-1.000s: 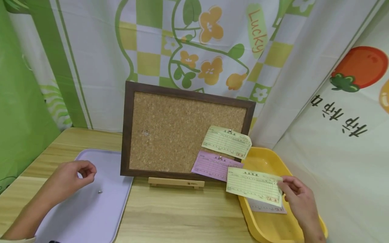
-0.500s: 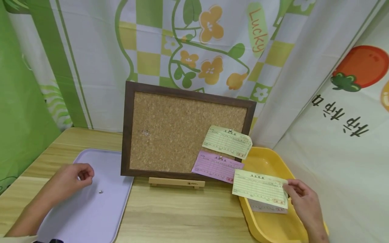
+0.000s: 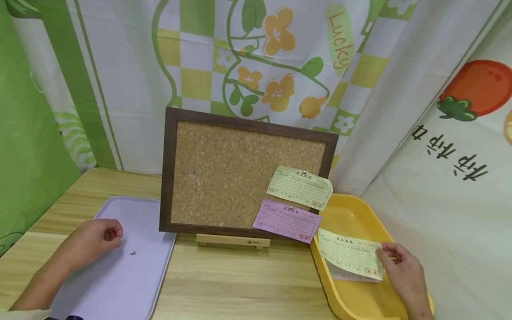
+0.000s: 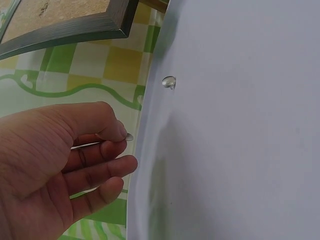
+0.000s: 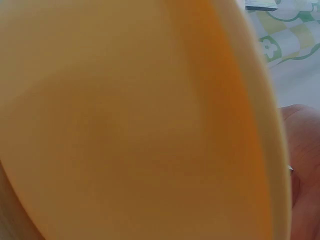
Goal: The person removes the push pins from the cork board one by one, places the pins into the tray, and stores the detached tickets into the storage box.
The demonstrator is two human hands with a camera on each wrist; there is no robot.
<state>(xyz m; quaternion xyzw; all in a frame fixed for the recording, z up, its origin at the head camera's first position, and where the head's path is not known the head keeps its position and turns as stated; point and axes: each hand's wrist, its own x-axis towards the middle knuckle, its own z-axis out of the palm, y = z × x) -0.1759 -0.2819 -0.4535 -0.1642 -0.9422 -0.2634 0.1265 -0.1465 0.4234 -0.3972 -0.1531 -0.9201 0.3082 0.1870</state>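
Observation:
My left hand point(image 3: 88, 244) is over the lilac tray point(image 3: 154, 258). In the left wrist view its thumb and index finger pinch a small silver thumbtack point(image 4: 129, 137). Another silver thumbtack point(image 3: 133, 253) lies on the tray. On the right, my right hand point(image 3: 404, 273) pinches the right edge of a pale yellow-green receipt slip point(image 3: 348, 253), held over the yellow tray point(image 3: 340, 304). Beneath that slip, part of a paler slip point(image 3: 352, 276) shows in the yellow tray. The yellow tray's wall covers most of the right hand in the right wrist view.
A framed cork board point(image 3: 224, 178) leans on a wooden stand point(image 3: 232, 241). Two slips are tacked at its lower right: a yellow-green slip point(image 3: 298, 186) and a purple slip point(image 3: 284, 222). Patterned curtains point(image 3: 264, 66) hang close behind the wooden table point(image 3: 240, 284).
My right hand has moved right and down with the yellow-green slip, away from the cork board and over the yellow tray. The left hand has dropped slightly, still pinching.

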